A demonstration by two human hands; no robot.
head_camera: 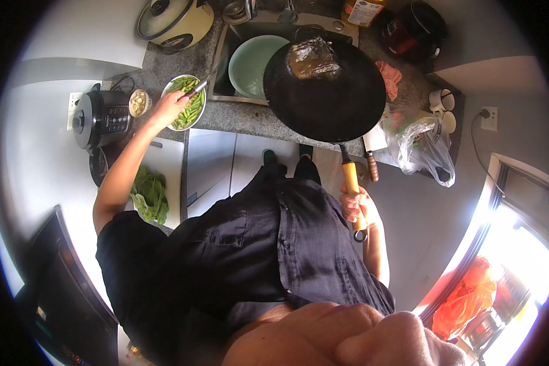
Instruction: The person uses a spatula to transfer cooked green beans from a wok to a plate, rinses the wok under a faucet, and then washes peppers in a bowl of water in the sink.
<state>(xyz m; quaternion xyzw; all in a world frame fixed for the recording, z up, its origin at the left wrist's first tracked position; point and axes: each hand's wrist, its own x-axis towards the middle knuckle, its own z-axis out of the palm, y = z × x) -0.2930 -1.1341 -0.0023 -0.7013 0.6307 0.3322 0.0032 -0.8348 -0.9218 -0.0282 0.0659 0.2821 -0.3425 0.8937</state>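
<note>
My left hand (170, 109) is closed around the dark handle of a metal utensil (202, 85), over a white bowl (205, 101) of cut green vegetable pieces (190, 115). The utensil's far end reaches past the bowl's rim towards the sink; its type is hard to tell. My right hand (357, 206) grips the yellow wooden handle (350, 177) of a black wok (322, 107), which is over the sink's right part. At the wok's far side is a shiny, crumpled-looking patch (314, 59), perhaps liquid reflecting light.
A green basin (251, 68) sits in the sink (219, 61). Right of the wok lie a cleaver (373, 165) and a plastic bag (421, 142). On the left are a small bowl of garlic (139, 103), an electric pressure cooker (101, 120) and leafy greens (150, 194) on a white board (174, 160).
</note>
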